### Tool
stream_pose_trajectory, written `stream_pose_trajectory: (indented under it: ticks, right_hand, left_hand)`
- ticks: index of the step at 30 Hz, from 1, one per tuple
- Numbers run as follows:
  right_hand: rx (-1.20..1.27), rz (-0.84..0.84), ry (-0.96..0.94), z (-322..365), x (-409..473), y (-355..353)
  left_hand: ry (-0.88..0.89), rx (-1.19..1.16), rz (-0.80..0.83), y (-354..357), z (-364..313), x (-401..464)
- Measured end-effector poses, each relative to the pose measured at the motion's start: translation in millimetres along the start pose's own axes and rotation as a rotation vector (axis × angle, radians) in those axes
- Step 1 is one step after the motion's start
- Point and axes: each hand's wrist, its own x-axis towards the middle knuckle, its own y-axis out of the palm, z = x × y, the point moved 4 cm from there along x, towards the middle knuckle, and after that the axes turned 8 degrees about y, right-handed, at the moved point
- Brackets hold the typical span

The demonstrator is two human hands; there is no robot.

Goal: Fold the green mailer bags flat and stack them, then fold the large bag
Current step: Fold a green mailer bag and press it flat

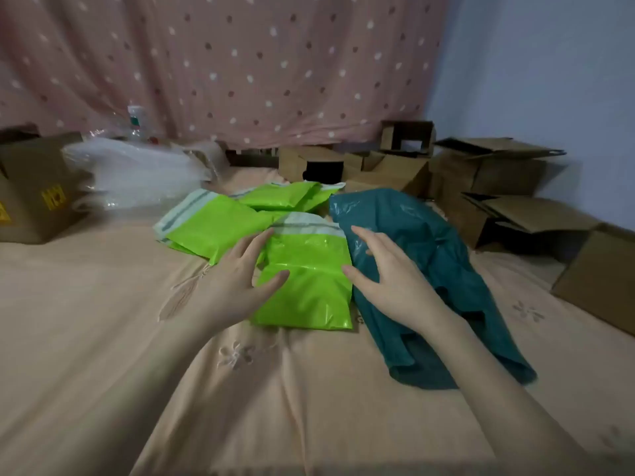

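left hand (240,269) — bare, no rings | right hand (388,273) — bare forearm, no sleeve

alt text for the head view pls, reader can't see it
Two open hands, left hand and right hand, flank a folded green mailer bag on a peach bedsheet. More green mailers lie behind it, and a large teal bag lies at its right.
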Motion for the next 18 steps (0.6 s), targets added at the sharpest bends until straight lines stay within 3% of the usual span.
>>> stream_pose_trajectory:
  ticks: [10,18]
  right_hand:
    - [0.076,0.055,0.165,-40,35,64]
    - [0.189,-0.028,0.231,-55,36,78]
  left_hand:
    - [-0.116,-0.098,0.125,56,50,21]
    - [-0.071,-0.177,0.073,74,55,23]
